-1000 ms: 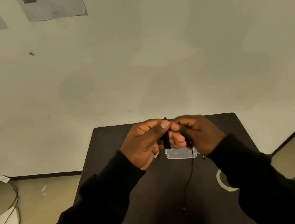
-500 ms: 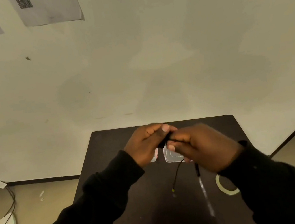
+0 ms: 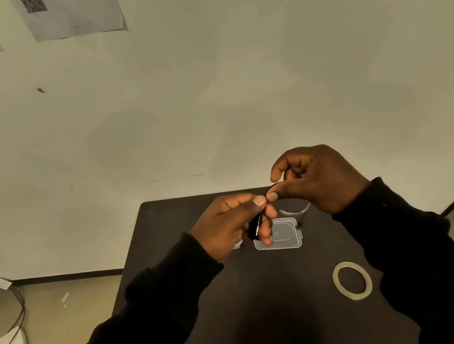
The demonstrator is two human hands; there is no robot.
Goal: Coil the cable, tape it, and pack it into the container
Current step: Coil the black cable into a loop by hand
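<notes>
Coiling is the step in hand, judging by how things lie: the left hand is closed around a small dark bundle of the cable, thumb pressed on top and fingers curled under it, with what looks like a metal-tipped plug end showing between the fingers. The right hand sits just beside it and slightly higher, its thumb and forefinger pinched on a thin loop of the same cable where it arcs away from the left thumb; the other fingers are loosely curled and hold nothing that can be made out. Both hands hover above the far half of the dark table. How many turns are wound, and how much cable is left loose, cannot be told, since the bundle is mostly hidden in the left hand. The tape roll lies flat on the table near the right sleeve, apart from both hands, so taping looks not yet begun. The clear container rests on the table directly beneath the hands and appears to hold no cable; a second clear piece, perhaps its lid, lies just behind it, partly hidden. Finishing the coil, taping and packing all seem left to do.
</notes>
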